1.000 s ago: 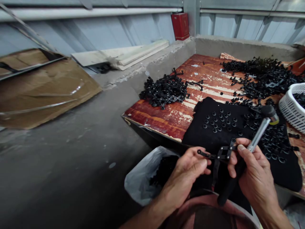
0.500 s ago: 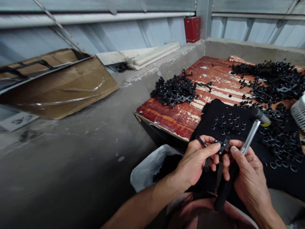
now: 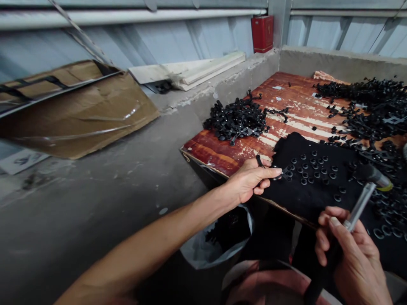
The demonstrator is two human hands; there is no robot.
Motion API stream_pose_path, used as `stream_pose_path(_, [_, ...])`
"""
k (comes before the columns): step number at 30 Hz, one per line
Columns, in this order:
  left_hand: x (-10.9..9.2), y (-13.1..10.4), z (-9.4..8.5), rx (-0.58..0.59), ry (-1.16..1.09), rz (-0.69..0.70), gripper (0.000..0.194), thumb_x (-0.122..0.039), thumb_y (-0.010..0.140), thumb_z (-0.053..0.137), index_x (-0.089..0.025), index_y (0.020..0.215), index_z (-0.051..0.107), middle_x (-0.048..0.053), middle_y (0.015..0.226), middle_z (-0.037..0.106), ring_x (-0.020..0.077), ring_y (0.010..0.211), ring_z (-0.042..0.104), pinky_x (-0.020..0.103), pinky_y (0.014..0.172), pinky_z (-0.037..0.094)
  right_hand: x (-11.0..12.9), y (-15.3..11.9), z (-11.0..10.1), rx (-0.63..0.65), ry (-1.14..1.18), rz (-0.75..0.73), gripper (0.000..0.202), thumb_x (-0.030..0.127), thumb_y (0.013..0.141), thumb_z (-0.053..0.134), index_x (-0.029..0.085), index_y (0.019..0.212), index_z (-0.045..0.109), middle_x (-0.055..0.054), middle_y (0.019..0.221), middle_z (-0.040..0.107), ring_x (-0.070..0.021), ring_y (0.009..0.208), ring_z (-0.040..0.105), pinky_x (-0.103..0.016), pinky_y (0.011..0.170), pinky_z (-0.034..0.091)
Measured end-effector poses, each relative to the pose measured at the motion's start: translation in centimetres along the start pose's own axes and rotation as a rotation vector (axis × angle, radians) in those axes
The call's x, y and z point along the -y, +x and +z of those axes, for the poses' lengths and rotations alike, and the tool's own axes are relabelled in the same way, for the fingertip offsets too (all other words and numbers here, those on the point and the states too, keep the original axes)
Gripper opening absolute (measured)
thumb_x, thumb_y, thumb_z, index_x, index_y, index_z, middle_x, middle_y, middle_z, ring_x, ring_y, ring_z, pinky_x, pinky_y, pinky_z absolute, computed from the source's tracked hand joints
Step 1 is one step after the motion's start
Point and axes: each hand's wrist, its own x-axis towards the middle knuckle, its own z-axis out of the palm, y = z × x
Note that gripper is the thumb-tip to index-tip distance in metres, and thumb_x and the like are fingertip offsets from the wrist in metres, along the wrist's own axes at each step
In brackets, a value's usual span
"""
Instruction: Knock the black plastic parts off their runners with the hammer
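At the lower right of the frame the right hand [image 3: 352,254] is closed around the handle of a small hammer [image 3: 362,203], its head raised over the black mat [image 3: 318,199], while towards the centre the left hand [image 3: 251,180] reaches out with fingers pinched on a black plastic sprue piece [image 3: 288,173], laying it on the mat's near edge among loose black rings [image 3: 313,167]. The step looks like positioning the piece for a tap; the hammer would next need lining up over it. Farther back, piles of black parts [image 3: 237,120] lie on the worn red surface [image 3: 292,114].
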Motion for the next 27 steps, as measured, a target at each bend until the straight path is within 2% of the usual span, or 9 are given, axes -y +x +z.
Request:
stream_pose_path(4, [-0.3,0.1,0.4,-0.002,0.068,-0.023,0.027,-0.010,0.077,0.069,-0.019,0.088,0.046,-0.004,0.062,0.062,-0.0018,0.032,0.025,0.011,0.032,0.015,0.5,-0.6,0.6,-0.061,0.008,0.052,0.022,0.035,0.081,0.076,0.023,0.097,0.067,0.000,0.077,0.065,-0.0079,0.045,0.049,-0.020,0.039,0.042])
stream_pose_path(13, [-1.1,0.5,0.9,-0.021,0.151,-0.094,0.021,-0.013,0.083,0.064,-0.019,0.083,0.044,-0.003,0.059,0.063,-0.0014,0.030,0.021,0.013,0.033,0.012,0.8,-0.4,1.2,-0.116,-0.021,0.053,0.024,0.036,0.077,0.078,0.023,0.095,0.067,0.000,0.079,0.063,-0.0067,0.045,0.049,-0.019,0.038,0.041])
stream_pose_path(21, [-1.1,0.5,0.8,-0.011,0.165,-0.086,0.021,-0.012,0.083,0.063,-0.020,0.081,0.044,-0.003,0.058,0.063,-0.0009,0.029,0.020,0.013,0.033,0.011,0.8,-0.6,1.1,-0.078,-0.022,0.088,0.021,0.035,0.080,0.076,0.024,0.096,0.066,0.001,0.073,0.063,-0.0069,0.043,0.048,-0.019,0.039,0.040])
stream_pose_path(27, [-1.1,0.6,0.8,-0.010,0.172,-0.065,0.023,-0.013,0.081,0.065,-0.020,0.077,0.044,-0.002,0.058,0.063,-0.0006,0.029,0.020,0.014,0.032,0.011,0.3,-0.1,0.4,-0.066,-0.045,0.048,0.024,0.035,0.078,0.078,0.024,0.097,0.068,0.001,0.077,0.064,-0.0074,0.044,0.049,-0.019,0.038,0.042])
